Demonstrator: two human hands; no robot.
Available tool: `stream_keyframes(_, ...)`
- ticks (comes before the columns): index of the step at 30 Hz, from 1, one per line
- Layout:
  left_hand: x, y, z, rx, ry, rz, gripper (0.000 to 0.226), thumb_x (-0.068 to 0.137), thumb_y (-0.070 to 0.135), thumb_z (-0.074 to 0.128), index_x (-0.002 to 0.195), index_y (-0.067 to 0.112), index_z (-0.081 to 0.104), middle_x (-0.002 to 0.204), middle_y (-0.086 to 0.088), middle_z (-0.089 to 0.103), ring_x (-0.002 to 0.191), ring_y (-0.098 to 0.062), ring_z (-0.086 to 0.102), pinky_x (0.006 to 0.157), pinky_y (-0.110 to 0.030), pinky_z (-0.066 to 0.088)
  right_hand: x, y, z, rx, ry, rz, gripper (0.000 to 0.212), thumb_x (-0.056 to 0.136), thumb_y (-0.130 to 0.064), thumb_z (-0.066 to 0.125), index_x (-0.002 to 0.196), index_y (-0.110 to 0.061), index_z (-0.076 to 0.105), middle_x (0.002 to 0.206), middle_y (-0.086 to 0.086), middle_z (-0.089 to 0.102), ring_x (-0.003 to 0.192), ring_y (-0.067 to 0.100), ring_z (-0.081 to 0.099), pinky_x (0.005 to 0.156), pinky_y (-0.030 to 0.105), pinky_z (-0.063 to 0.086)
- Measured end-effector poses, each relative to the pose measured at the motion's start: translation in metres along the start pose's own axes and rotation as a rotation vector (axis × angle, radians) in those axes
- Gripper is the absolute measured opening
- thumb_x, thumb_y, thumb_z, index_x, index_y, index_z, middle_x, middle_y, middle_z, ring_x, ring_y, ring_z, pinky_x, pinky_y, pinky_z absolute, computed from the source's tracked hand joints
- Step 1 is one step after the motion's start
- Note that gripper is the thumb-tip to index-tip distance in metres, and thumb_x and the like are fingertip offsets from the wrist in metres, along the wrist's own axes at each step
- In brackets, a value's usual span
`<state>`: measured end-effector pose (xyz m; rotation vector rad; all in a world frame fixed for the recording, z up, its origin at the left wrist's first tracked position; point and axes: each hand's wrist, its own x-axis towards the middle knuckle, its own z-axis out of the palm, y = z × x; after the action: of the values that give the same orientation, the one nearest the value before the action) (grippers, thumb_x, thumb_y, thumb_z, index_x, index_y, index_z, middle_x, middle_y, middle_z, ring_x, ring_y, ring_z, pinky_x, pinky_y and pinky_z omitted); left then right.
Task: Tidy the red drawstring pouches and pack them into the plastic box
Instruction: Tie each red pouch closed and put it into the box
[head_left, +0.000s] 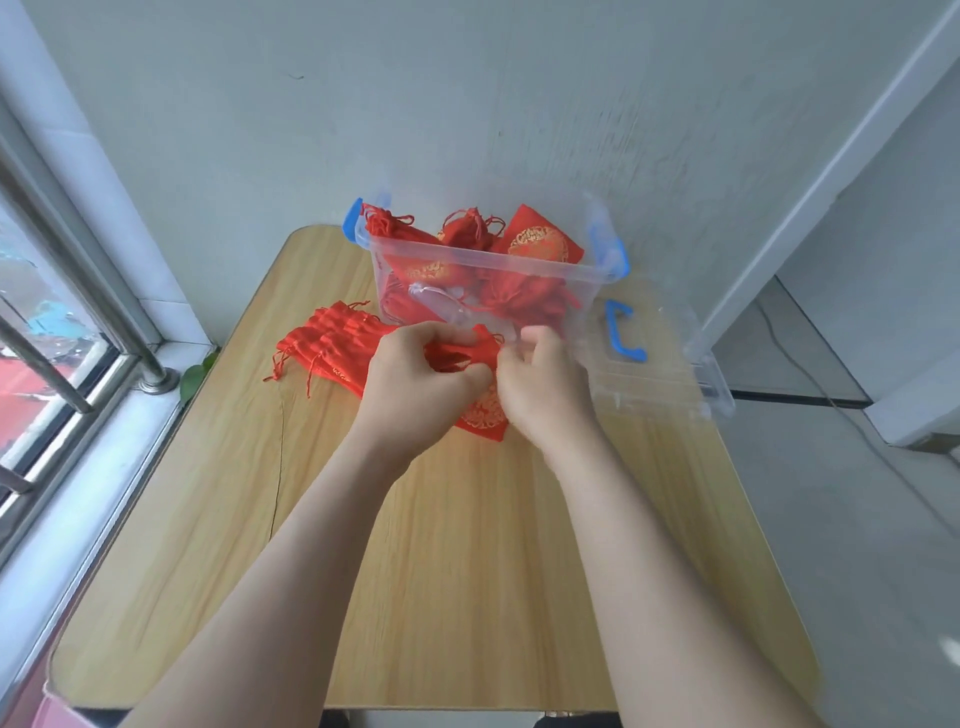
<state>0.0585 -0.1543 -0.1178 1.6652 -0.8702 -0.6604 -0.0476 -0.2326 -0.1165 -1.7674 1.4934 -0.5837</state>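
On the wooden table (467, 561), the left hand (415, 387) and right hand (545, 387) pinch a crumpled red pouch (485, 418), gold-printed.

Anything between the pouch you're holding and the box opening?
Nothing visible. The box stands open just beyond the pouch, which the left hand and right hand grip; the lid lies to the box's right. Only its near wall to clear.

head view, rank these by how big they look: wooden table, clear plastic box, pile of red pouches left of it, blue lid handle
1. light wooden table
2. clear plastic box
3. pile of red drawstring pouches, partly hidden by the left hand gripping a red pouch
4. blue curved lid handle
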Motion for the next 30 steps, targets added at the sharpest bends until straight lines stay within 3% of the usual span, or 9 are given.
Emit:
stream_keyframes(3,-0.003,0.007,0.001,-0.128,0.006,-0.017,0.015,0.094,0.017,0.069,0.093,0.023,0.082,0.092,0.003,0.081,0.085,-0.015,0.076,0.078,-0.035,0.062,-0.013,0.007,-0.003,0.253,-0.067,0.099,0.047,0.089,-0.037,0.055,0.13,-0.018,0.069,0.117,0.002,0.076,0.111,0.025,0.073,0.083,0.036,0.057)
stream_keyframes(6,-0.002,0.004,0.002,-0.199,0.005,-0.002,0.022,0.099,0.013,0.066,0.109,0.026,0.081,0.105,0.003,0.081,0.099,-0.019,0.077,0.089,-0.043,0.064,-0.019,0.015,-0.013,0.44,-0.047,0.145,0.027,0.087,-0.011,0.06,0.097,-0.021,0.083,0.095,0.007,0.082,0.085,0.018,0.077,0.069,0.031,0.061)
stream_keyframes(8,-0.001,-0.003,0.002,-0.184,0.026,0.043,0.036,0.097,0.007,0.07,0.125,0.03,0.074,0.12,0.007,0.075,0.102,-0.009,0.074,0.088,-0.031,0.062,-0.025,0.018,-0.022,0.501,-0.031,0.121,0.038,0.089,0.005,0.059,0.076,-0.022,0.081,0.083,0.004,0.081,0.069,0.014,0.072,0.056,0.022,0.057)
stream_keyframes(11,0.001,-0.007,0.003,-0.161,0.075,0.029,0.04,0.092,0.005,0.078,0.126,0.027,0.074,0.118,0.01,0.077,0.103,-0.007,0.075,0.094,-0.035,0.062,-0.031,0.023,-0.026,0.531,-0.003,0.089,0.03,0.088,0.004,0.062,0.084,-0.019,0.08,0.079,-0.001,0.081,0.068,0.009,0.072,0.057,0.02,0.055)
stream_keyframes(13,0.0,-0.007,0.005,-0.18,0.062,-0.002,0.025,0.091,0.006,0.08,0.11,0.023,0.08,0.102,0.007,0.082,0.097,-0.011,0.078,0.094,-0.041,0.063,-0.032,0.025,-0.021,0.507,0.01,0.068,0.015,0.086,-0.009,0.063,0.088,-0.013,0.078,0.079,0.003,0.08,0.07,0.014,0.069,0.066,0.032,0.057)
stream_keyframes(17,-0.005,-0.003,0.013,-0.152,0.031,0.069,0.014,0.093,0.011,0.08,0.098,0.024,0.082,0.091,0.004,0.082,0.088,-0.02,0.077,0.085,-0.035,0.063,-0.029,0.021,-0.014,0.518,0.055,0.024,0.025,0.087,-0.037,0.065,0.092,-0.014,0.074,0.078,0.003,0.076,0.074,0.018,0.067,0.077,0.05,0.062)
stream_keyframes(22,0.001,-0.005,0.016,-0.077,0.071,0.047,0.014,0.103,0.016,0.069,0.104,0.025,0.08,0.073,0.008,0.074,0.065,-0.004,0.062,0.066,-0.025,0.052,-0.021,0.023,-0.016,0.593,0.195,-0.032,0.027,0.101,-0.033,0.065,0.084,-0.014,0.073,0.07,-0.009,0.064,0.069,0.011,0.054,0.07,0.041,0.054)
stream_keyframes(25,0.003,-0.001,0.019,-0.053,0.046,0.06,0.025,0.108,0.009,0.055,0.112,0.019,0.078,0.079,0.0,0.075,0.07,-0.009,0.07,0.074,-0.03,0.063,-0.015,0.028,-0.021,0.609,0.188,-0.023,0.026,0.104,-0.027,0.065,0.085,-0.011,0.072,0.074,-0.006,0.064,0.071,0.012,0.054,0.071,0.037,0.051)
stream_keyframes(30,0.007,0.0,0.024,-0.133,0.03,0.02,0.033,0.112,0.005,0.042,0.125,0.008,0.072,0.098,-0.016,0.078,0.081,-0.021,0.079,0.082,-0.038,0.066,-0.009,0.028,-0.028,0.647,0.163,-0.036,0.026,0.107,-0.025,0.063,0.096,-0.002,0.072,0.08,0.003,0.068,0.074,0.011,0.049,0.067,0.034,0.045)
